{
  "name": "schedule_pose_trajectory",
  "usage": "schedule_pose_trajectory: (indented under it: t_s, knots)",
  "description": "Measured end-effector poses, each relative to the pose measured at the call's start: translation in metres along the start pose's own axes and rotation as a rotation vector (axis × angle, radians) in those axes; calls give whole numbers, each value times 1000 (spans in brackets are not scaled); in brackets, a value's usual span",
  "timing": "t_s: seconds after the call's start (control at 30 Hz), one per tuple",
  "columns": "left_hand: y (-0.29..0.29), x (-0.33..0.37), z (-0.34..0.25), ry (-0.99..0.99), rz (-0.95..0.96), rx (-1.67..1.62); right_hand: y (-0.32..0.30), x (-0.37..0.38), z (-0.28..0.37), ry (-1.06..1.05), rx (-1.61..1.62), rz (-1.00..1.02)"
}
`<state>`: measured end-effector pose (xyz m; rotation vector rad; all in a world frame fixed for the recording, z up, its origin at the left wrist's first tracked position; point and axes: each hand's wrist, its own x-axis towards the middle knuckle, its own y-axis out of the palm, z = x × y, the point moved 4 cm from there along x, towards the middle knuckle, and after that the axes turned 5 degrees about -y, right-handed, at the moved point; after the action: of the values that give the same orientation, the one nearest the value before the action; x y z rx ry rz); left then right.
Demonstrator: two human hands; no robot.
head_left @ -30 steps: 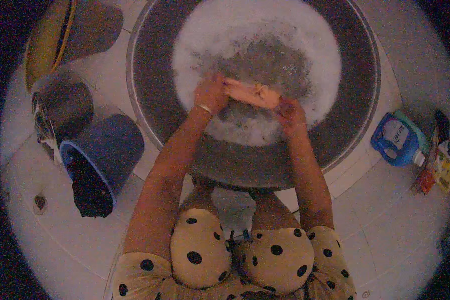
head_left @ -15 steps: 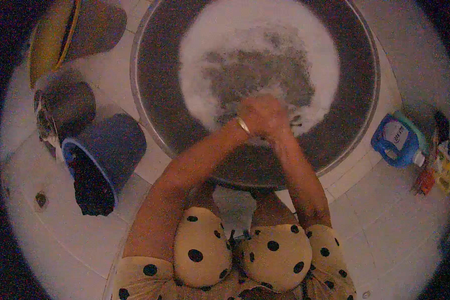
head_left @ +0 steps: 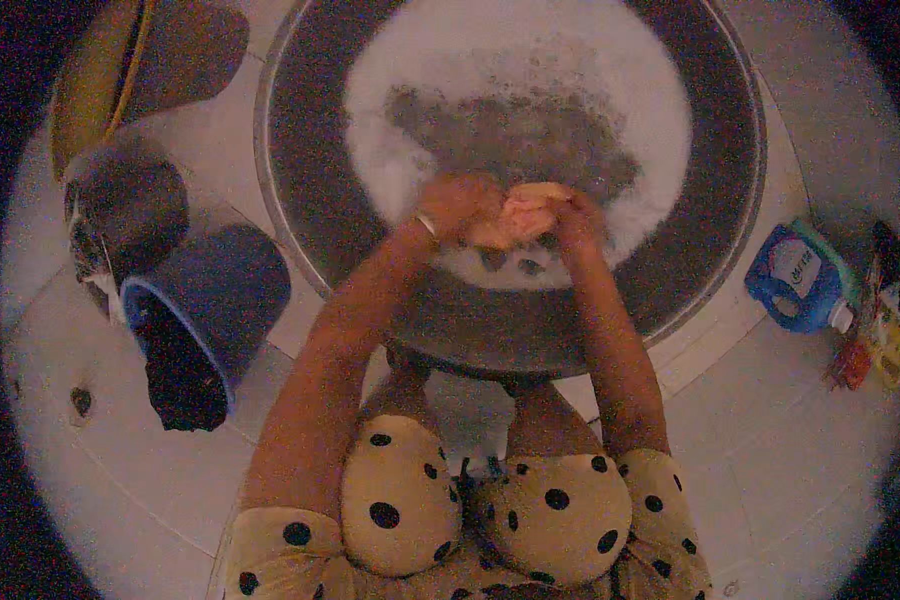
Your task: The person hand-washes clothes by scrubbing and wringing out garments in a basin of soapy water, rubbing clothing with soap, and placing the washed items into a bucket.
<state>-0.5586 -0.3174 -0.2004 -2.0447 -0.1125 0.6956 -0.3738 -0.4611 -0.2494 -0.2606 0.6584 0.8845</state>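
Observation:
A large round dark basin (head_left: 460,330) holds water covered with white suds (head_left: 530,50). Over its near part, a wet peach-orange cloth (head_left: 530,213) is bunched between my two hands. My left hand (head_left: 460,207), with a bracelet at the wrist, closes on the cloth's left side. On the other side, the fingers of my right hand (head_left: 580,220) grip the cloth's right end. The cloth hangs close to the water, and whether its lower edge touches is unclear. Its full shape is hidden in the folds.
To the left, a blue bucket (head_left: 240,290) lies on its side with dark cloth (head_left: 185,385) spilling out. Beyond it are a dark bucket (head_left: 150,205) and a yellow tub (head_left: 95,90). A blue detergent bottle (head_left: 795,275) and small packets (head_left: 890,345) lie right on the tiles.
My hands were pressed together over the suds. They have moved apart, the left one leftward and the right one slightly right, and the peach-orange cloth now shows between them.

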Motion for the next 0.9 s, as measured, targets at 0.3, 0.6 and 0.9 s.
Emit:
schedule_pose_trajectory:
  t_s: [0.3, 0.6, 0.9]
  knots:
    - [-51, 5, -72, -67, -625, -391, 77, -13, 47, 359, 605, 242]
    - [-12, 28, -69, 21, -351, -269, 122, -37, 80, -216, -1074, 629]
    - [-33, 4, 4, -205, -426, -159, 27, -5, 68, -761, -558, -174]
